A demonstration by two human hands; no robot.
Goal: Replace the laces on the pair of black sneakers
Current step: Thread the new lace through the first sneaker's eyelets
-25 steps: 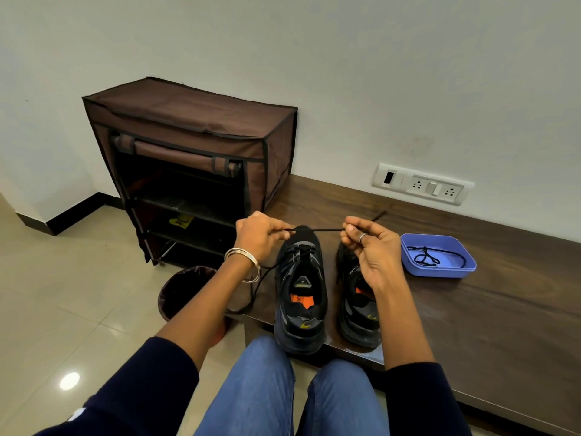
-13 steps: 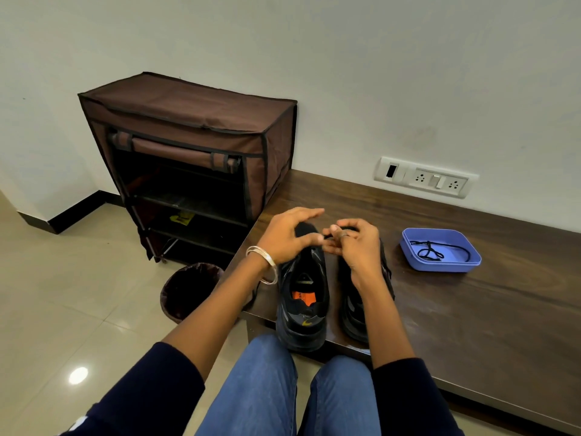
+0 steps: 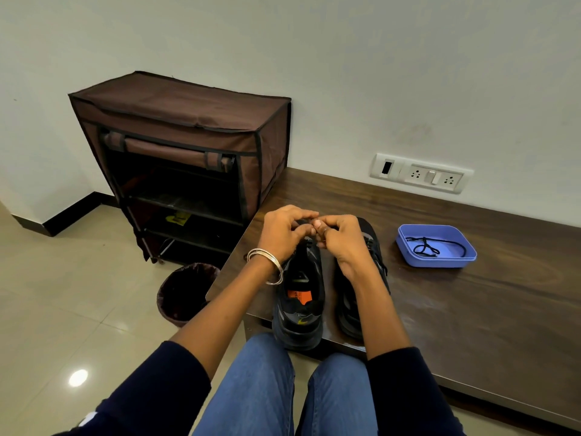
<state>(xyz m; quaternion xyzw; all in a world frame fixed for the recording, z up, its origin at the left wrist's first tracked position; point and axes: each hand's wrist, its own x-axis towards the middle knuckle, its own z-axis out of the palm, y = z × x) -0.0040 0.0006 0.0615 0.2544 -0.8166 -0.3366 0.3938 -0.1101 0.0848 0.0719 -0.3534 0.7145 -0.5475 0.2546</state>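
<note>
Bench (image 3: 440, 309) of dark wood fills the right of the frame, and I see the two sneakers side by side at its near edge, long axes running away from me, toes toward the wall. My left sneaker (image 3: 300, 297) sits at lower centre, the right sneaker (image 3: 367, 247) just beside it and partly under my forearm. Both hands meet over the left shoe's toe end: left hand (image 3: 283, 234) and right hand (image 3: 341, 243) curled, fingertips touching, probably pinching a lace end, though the lace itself is hidden there. Neither hand is nearer, and the eyelets lie directly below them. A spare black lace (image 3: 424, 248) rests in the blue tray (image 3: 405, 243), centre right, well apart.
</note>
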